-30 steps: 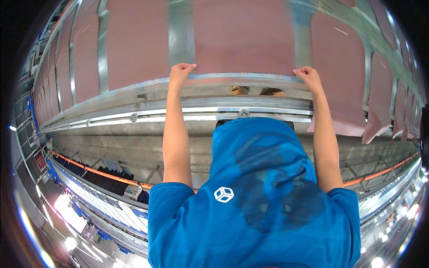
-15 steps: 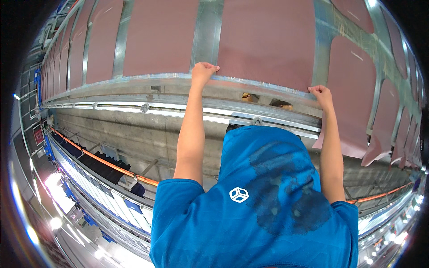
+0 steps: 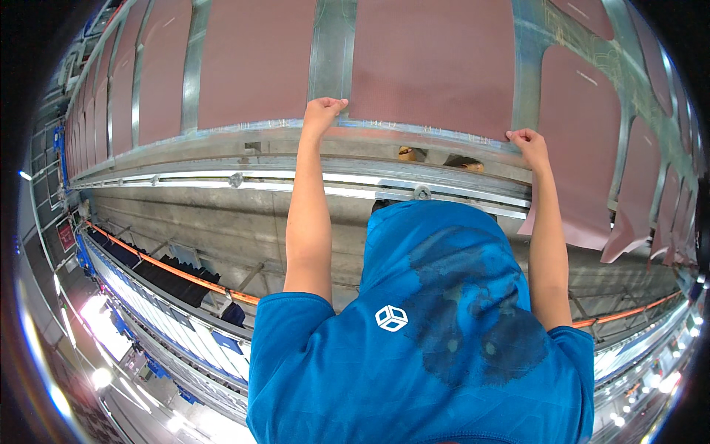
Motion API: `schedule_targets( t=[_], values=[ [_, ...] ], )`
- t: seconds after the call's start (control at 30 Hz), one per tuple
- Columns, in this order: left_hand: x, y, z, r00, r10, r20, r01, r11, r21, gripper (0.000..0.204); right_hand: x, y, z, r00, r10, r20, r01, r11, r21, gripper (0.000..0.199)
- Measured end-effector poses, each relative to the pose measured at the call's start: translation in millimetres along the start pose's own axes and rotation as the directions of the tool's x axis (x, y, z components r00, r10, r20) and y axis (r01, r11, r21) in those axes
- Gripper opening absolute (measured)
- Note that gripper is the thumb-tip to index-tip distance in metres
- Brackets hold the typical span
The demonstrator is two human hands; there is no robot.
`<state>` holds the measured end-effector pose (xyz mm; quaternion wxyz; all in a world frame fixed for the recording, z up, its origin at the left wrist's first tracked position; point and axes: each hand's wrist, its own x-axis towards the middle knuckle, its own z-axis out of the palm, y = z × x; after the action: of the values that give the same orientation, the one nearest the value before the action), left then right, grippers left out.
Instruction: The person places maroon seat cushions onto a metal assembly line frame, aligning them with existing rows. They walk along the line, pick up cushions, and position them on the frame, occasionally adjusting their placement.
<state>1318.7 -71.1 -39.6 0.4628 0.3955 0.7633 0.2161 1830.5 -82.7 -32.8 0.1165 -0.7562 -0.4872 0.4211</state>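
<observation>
A flat reddish-brown sheet panel (image 3: 433, 66) lies on the long table, its near edge toward me. My left hand (image 3: 323, 116) is closed in a pinch at the panel's near left corner. At the near right corner my right hand (image 3: 529, 144) pinches the same panel between thumb and fingers. Both arms reach forward, well apart. To the left lies another reddish-brown panel (image 3: 255, 66), with a strip of bare table surface (image 3: 330, 59) between the two. A round-cornered panel (image 3: 580, 126) is to the right of my right hand.
A metal rail (image 3: 340, 189) runs along the table's near side, close to my body. More panels (image 3: 164, 66) are laid out to the left; several at the right hang over the edge (image 3: 629, 226). An orange bar (image 3: 170, 263) runs lower down, near dark cloth (image 3: 188, 277).
The whole view has shifted slightly, so the table and hands appear a little higher and farther left. Both hands keep their pinch on the panel's near corners.
</observation>
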Motion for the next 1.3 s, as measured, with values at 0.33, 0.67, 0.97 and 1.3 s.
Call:
schedule_targets(
  t=[0.33, 0.67, 0.97, 1.3],
  values=[
    [-19, 11, 5, 0.987, 0.101, 0.128, -0.085, 0.988, -0.129, 0.032, 1, 4, -1, 0.999, -0.046, 0.003, 0.046, 0.999, -0.029, 0.037],
    [-11, 1, 17, 0.992, 0.109, -0.069, -0.1, 0.986, 0.13, 0.027, 0, 7, -1, 0.996, -0.091, 0.024, 0.092, 0.994, -0.052, 0.039],
    [-6, -7, 13, 0.987, 0.148, -0.063, -0.139, 0.982, 0.13, 0.033, -6, 2, 2, 0.992, -0.116, -0.048, 0.115, 0.993, -0.008, 0.037],
    [-10, 20, 7, 0.999, -0.034, 0.023, 0.03, 0.986, 0.162, 0.031, -17, -1, 10, 0.982, -0.088, -0.166, 0.1, 0.993, 0.064, 0.026]
  ],
)
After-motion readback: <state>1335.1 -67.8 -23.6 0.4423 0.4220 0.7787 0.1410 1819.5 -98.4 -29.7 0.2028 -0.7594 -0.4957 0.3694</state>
